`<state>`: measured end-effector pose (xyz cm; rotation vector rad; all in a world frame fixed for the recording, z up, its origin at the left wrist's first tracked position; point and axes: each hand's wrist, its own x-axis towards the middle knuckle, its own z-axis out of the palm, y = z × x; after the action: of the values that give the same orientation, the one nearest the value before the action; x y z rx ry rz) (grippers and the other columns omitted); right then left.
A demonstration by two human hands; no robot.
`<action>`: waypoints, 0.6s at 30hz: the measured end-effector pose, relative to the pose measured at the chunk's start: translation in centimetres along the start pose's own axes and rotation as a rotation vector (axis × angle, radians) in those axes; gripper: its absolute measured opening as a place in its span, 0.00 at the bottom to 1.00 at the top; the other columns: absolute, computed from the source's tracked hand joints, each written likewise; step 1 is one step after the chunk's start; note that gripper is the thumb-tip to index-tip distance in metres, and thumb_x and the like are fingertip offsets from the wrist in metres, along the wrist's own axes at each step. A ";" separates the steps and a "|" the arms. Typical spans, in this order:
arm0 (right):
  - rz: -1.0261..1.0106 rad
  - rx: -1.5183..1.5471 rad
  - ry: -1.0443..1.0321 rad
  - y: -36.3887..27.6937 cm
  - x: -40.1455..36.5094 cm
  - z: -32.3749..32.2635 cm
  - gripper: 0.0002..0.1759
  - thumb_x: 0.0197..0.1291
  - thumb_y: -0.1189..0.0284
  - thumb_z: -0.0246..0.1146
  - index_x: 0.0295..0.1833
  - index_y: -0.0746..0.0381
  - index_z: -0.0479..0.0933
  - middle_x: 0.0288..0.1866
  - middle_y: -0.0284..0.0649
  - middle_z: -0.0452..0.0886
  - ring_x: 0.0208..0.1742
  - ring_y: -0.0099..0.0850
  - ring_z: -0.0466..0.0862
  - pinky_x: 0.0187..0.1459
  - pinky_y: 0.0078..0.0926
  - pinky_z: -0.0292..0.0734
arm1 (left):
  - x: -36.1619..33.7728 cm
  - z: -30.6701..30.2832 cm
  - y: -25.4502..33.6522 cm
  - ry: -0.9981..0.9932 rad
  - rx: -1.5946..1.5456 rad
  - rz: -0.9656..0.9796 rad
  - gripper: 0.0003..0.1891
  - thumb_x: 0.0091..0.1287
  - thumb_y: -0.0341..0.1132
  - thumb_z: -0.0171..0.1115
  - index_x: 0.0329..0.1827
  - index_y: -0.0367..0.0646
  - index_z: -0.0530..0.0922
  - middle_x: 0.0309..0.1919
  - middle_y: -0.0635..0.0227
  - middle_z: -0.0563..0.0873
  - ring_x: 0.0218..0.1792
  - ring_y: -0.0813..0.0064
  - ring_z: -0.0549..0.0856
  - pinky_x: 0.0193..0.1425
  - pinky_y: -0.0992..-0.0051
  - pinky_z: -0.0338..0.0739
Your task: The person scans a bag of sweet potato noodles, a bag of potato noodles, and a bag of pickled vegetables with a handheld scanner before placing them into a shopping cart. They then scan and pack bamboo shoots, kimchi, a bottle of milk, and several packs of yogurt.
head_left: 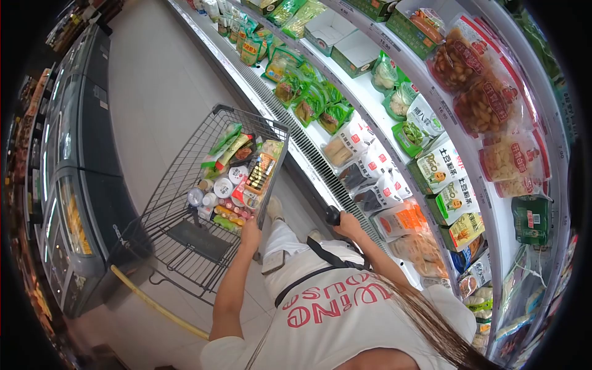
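My left hand [251,233] is closed at the near side rim of a wire shopping cart [161,196], its fingertips partly hidden. Jars, white-lidded tubs [221,187], green packets and a tray of food [261,172] lie in the cart just beyond this hand. On the other side of my body, beside the shelf's lower edge, my right hand [349,226] is closed on a black round-ended object [333,215]. Packed white bags [378,192] stand on the shelf to the right of it.
A refrigerated shelf [296,139] with bagged foods in several tiers runs along the right. Closed freezer cabinets [92,179] line the left. Grey floor [157,68] stretches ahead between them. A yellow floor-level bar [157,304] lies behind the cart.
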<state>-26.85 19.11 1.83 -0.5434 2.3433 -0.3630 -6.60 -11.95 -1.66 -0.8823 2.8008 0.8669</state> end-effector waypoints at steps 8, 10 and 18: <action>0.200 0.087 0.029 0.5 10.1 3.8 0.29 0.44 0.63 0.73 0.46 0.74 0.75 0.42 0.63 0.83 0.47 0.57 0.83 0.48 0.48 0.80 | 11.2 -4.8 -3.1 0.000 0.004 -0.002 0.25 0.53 0.18 0.56 0.58 0.35 0.77 0.35 0.41 0.83 0.40 0.41 0.83 0.44 0.52 0.78; 0.251 0.061 0.023 -0.3 11.7 4.3 0.29 0.46 0.61 0.74 0.46 0.73 0.76 0.43 0.60 0.83 0.48 0.55 0.84 0.49 0.47 0.80 | 13.8 -6.9 -2.9 0.032 0.006 0.026 0.26 0.52 0.18 0.55 0.59 0.34 0.77 0.35 0.41 0.83 0.39 0.41 0.83 0.44 0.53 0.79; 0.292 0.119 0.075 -4.9 20.7 5.9 0.26 0.52 0.58 0.69 0.46 0.70 0.78 0.41 0.60 0.84 0.47 0.55 0.84 0.47 0.49 0.79 | 24.9 -12.3 -6.0 -0.043 0.091 -0.037 0.25 0.54 0.21 0.58 0.59 0.36 0.76 0.35 0.44 0.84 0.40 0.45 0.85 0.45 0.54 0.80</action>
<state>-35.32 4.37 -12.30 -0.1296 2.4105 -0.3875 -22.93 -35.16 -0.20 -0.8876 2.7536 0.7374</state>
